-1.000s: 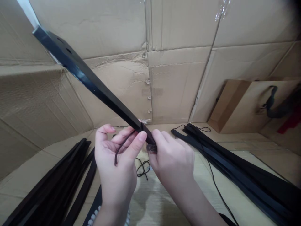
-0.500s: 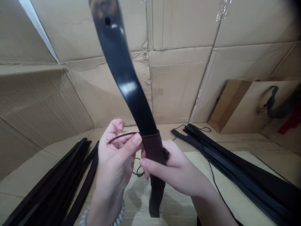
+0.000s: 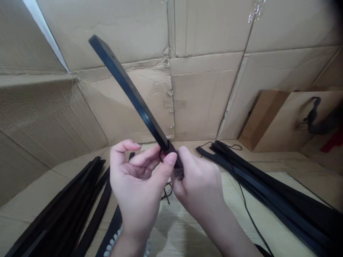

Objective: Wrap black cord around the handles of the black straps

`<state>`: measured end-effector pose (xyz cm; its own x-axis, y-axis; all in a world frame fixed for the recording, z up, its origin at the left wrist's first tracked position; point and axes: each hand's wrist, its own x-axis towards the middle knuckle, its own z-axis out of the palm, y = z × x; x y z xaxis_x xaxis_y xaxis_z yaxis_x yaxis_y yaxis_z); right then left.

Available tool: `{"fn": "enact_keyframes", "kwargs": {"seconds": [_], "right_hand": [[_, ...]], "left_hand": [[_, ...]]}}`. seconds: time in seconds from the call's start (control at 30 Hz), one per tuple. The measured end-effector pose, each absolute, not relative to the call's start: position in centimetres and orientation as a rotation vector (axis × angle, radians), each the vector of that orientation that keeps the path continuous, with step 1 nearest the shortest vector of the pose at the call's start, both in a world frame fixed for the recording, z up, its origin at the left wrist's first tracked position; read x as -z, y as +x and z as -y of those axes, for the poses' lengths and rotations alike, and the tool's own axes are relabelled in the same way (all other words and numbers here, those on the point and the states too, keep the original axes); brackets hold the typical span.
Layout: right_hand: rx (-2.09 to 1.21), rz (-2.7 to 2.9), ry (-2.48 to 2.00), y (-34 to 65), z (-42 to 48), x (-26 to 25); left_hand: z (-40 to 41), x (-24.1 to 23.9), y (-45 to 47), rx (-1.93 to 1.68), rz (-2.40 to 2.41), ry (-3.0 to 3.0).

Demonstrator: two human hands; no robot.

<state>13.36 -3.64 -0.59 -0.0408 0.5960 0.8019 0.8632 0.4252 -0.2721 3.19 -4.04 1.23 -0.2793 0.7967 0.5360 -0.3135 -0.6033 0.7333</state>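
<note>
A long black flat bar point(image 3: 131, 98), slightly curved with a hole near its far end, slants up to the left and shows its narrow edge. Around its lower part sits a dark brown sleeve point(image 3: 175, 157), mostly covered by my fingers. My right hand point(image 3: 200, 182) is closed round the sleeved part, back of the hand towards me. With thumb and fingers, my left hand point(image 3: 142, 175) pinches at the sleeve's upper edge, where a short thin dark cord point(image 3: 160, 156) curves out. The bar's lower end is hidden behind my hands.
Several long black strips point(image 3: 64, 200) lie in a bundle on the left. More black pieces point(image 3: 257, 185) with thin cords lie on the right. Behind my hands a loose cord point(image 3: 167, 192) rests on the table. Cardboard walls point(image 3: 203, 96) surround it, and a paper bag point(image 3: 284, 121) stands at the right.
The bar has turned from its broad face to its edge, and its far end has tipped lower and left. My right hand has rolled over. My left thumb has moved right, onto the sleeve.
</note>
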Motion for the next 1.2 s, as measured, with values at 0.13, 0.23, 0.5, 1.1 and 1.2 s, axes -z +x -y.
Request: {"fn": "enact_keyframes", "kwargs": {"seconds": [0.13, 0.23, 0.5, 1.1, 1.2], "right_hand": [[0.207, 1.771, -1.218, 13.3, 3.7, 0.3], [-0.273, 1.789, -1.191, 13.6, 3.7, -0.1], [-0.958, 1.784, -0.721, 14.7, 3.8, -0.2], [-0.992, 1.773, -0.720, 14.8, 4.8, -0.7], [-1.032, 1.792, -0.690, 14.7, 5.0, -0.7]], "left_hand": [[4.1, -1.3, 2.9, -1.939, -0.645, 1.186], [4.2, -1.3, 2.6, -1.896, -0.616, 1.180], [4.4, -1.5, 2.5, -1.911, -0.573, 1.172], [2.9, -1.7, 1.0, -1.688, -0.370, 1.043], [3.0, -1.7, 0.6, -1.628, -0.341, 1.022]]}}
